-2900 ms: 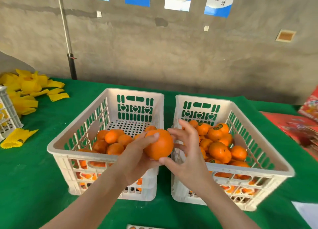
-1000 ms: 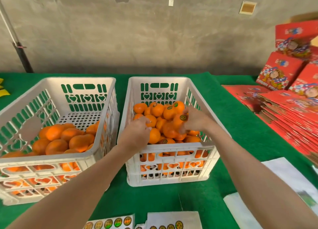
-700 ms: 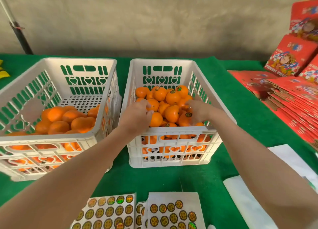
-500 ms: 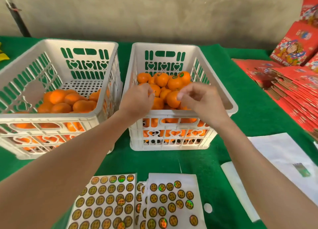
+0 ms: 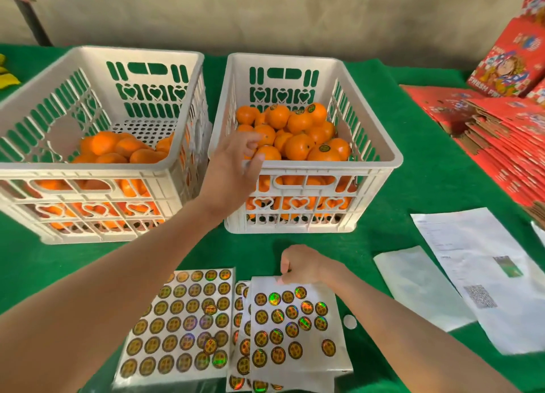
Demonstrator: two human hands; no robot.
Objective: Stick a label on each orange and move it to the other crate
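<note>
Two white crates stand side by side on the green cloth. The left crate [image 5: 88, 168] holds unlabelled oranges [image 5: 124, 147]. The right crate [image 5: 309, 165] is piled with oranges [image 5: 298, 144], several bearing round labels. My left hand [image 5: 236, 162] hovers over the right crate's near-left corner with loosely curled fingers against an orange, holding nothing. My right hand [image 5: 303, 265] is down at the top edge of the right label sheet [image 5: 295, 327], fingers curled and fingertips pinching at the sheet. A fuller label sheet [image 5: 182, 319] lies to its left.
White papers [image 5: 477, 268] lie on the cloth to the right. Stacked red cartons [image 5: 507, 127] fill the far right. A small white disc [image 5: 350, 322] lies beside the sheets. A dark pole [image 5: 28, 12] stands at the back left, with yellow foam [image 5: 7, 77] at the left edge.
My right hand left the right crate and dropped to the label sheets near me. My left hand stayed at the crate's near-left corner. The view tilted down.
</note>
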